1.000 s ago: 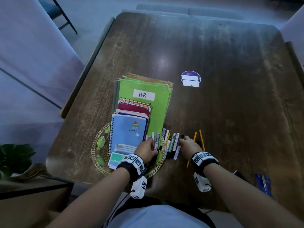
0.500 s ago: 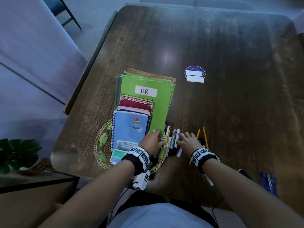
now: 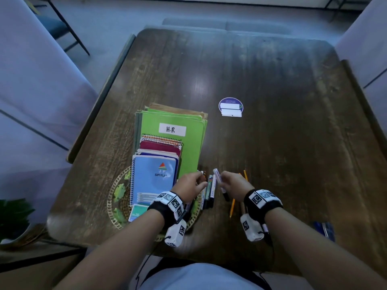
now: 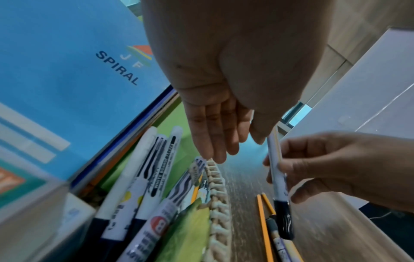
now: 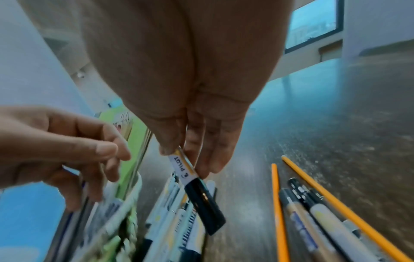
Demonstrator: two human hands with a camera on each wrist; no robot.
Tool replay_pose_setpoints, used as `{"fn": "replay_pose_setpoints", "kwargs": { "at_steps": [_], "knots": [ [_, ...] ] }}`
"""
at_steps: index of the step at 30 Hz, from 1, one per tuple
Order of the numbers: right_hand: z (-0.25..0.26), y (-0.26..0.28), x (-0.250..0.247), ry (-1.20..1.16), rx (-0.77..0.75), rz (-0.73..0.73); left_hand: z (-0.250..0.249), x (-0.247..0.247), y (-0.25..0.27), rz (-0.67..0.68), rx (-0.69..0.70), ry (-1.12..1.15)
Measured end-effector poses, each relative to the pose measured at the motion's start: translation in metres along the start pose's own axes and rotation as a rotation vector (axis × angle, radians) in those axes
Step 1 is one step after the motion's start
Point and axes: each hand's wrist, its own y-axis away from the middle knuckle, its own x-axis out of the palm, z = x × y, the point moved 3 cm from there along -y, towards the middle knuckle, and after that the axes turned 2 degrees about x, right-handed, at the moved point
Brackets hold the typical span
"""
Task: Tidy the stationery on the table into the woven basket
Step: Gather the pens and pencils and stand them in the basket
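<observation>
My right hand (image 3: 224,182) pinches a white marker with a black cap (image 3: 218,182) between thumb and fingers, lifted off the table; its "PILOT" label (image 5: 184,169) shows in the right wrist view. My left hand (image 3: 198,182) hovers beside it over the rim of the woven basket (image 3: 114,197), fingers relaxed and holding nothing (image 4: 215,141). Several markers (image 4: 139,186) lie inside the basket rim (image 4: 218,195), next to a blue spiral notebook (image 3: 155,178). More markers (image 3: 209,192) lie just right of the basket. Yellow pencils (image 5: 277,203) and pens (image 5: 313,221) lie on the table under my right hand.
A green "H.R" folder (image 3: 182,143) and a red spiral notebook (image 3: 160,146) are stacked under the blue one, reaching beyond the basket. A round purple card (image 3: 230,106) stands mid-table. Blue pens (image 3: 324,229) lie at the near right edge. A plant (image 3: 12,212) sits off the table at left.
My right hand has picked one marker up from the row on the table and raised it. My left hand has come off the basket's markers and turned toward the right hand.
</observation>
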Motion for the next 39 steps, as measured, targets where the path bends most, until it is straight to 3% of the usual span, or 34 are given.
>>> {"fn": "replay_pose_setpoints", "kwargs": {
  "at_steps": [4, 10, 17, 22, 27, 32, 39],
  "knots": [
    [0.018, -0.005, -0.003, -0.244, -0.025, -0.069, -0.009, -0.004, 0.002, -0.003, 0.029, 0.142],
    [0.054, -0.012, 0.009, -0.558, -0.025, -0.006, -0.001, -0.018, 0.001, -0.076, -0.002, 0.273],
    [0.054, -0.021, 0.018, -0.447, 0.064, -0.115, 0.031, -0.024, 0.011, -0.066, -0.123, 0.203],
    [0.023, -0.028, 0.020, -0.260, 0.239, -0.183, 0.054, -0.017, 0.020, 0.016, -0.193, -0.074],
    [-0.006, -0.033, 0.037, -0.118, 0.416, -0.083, 0.060, -0.013, 0.027, 0.048, -0.226, -0.265],
    [-0.011, -0.039, 0.058, 0.038, 0.459, 0.032, 0.060, -0.011, 0.026, 0.053, -0.215, -0.298],
    [-0.006, -0.047, 0.067, 0.003, 0.494, 0.044, 0.056, -0.021, 0.033, -0.084, -0.155, -0.283]
  ]
}}
